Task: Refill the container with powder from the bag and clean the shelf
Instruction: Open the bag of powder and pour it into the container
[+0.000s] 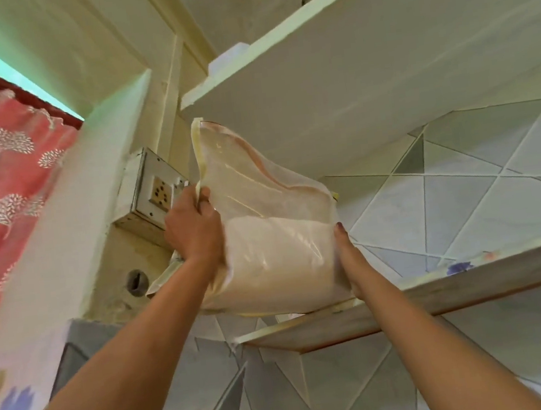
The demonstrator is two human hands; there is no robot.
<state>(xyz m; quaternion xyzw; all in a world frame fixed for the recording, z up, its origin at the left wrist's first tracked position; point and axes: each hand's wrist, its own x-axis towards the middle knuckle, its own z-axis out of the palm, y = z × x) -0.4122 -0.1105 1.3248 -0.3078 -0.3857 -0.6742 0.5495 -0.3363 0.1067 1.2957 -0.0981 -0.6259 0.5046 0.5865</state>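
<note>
View looks up from below shelf [476, 285]. Bag [252, 179], clear plastic, is at shelf's L end, base level w/ the shelf top; cannot tell whether it rests there or is just above. Bag leans, top toward upper L of shelf. White powder [280, 265] fills approx. lower half of bag; upper half slack and see-through. L hand [193, 228] grips bag's L edge, fingers curled round the seam, above shelf's L end. R hand [350, 256] holds bag's R side just above shelf: thumb flat on the front, dark nail polish, other fingers hidden behind bag. Both forearms bare, reaching up from below shelf. Second shelf [313, 63], pale, directly above shelf. Socket box [154, 188] on wall up-L of shelf, partly behind L hand. Tiles [466, 198], grey/white triangles, behind and below shelf. Red curtain [0, 152] w/ white tree print far L of shelf.
</note>
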